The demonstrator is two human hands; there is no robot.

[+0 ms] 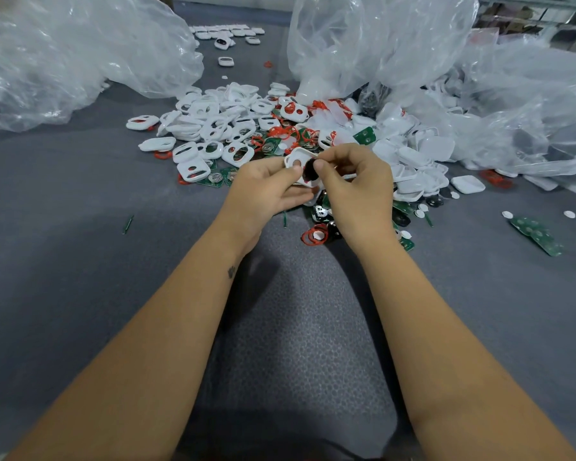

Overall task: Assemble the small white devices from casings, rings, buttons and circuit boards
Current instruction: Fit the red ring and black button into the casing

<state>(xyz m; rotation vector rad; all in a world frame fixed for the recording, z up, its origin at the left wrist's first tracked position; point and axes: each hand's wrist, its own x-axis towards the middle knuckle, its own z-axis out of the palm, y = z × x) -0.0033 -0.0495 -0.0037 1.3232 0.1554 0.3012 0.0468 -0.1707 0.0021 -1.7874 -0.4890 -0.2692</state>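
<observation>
My left hand (pixel 266 191) holds a white casing (pixel 298 158) with a cutout, thumb on its face. My right hand (pixel 354 181) pinches a small dark round button (pixel 310 170) against that casing's inner side. Both hands hover just above the grey table (pixel 80 211), in front of a heap of white casings (pixel 213 124). Red rings (pixel 286 133) and green circuit boards (pixel 364 135) lie mixed into the heap. More red rings (pixel 314 235) and dark buttons (pixel 401 219) lie under my right wrist.
Crumpled clear plastic bags stand at back left (pixel 64 58), back centre (pixel 373 38) and right (pixel 519 104). Solid white casing backs (pixel 468 184) are piled on the right. A green board strip (pixel 536 236) and white discs (pixel 507 214) lie at far right. Assembled casings (pixel 226 33) sit far back.
</observation>
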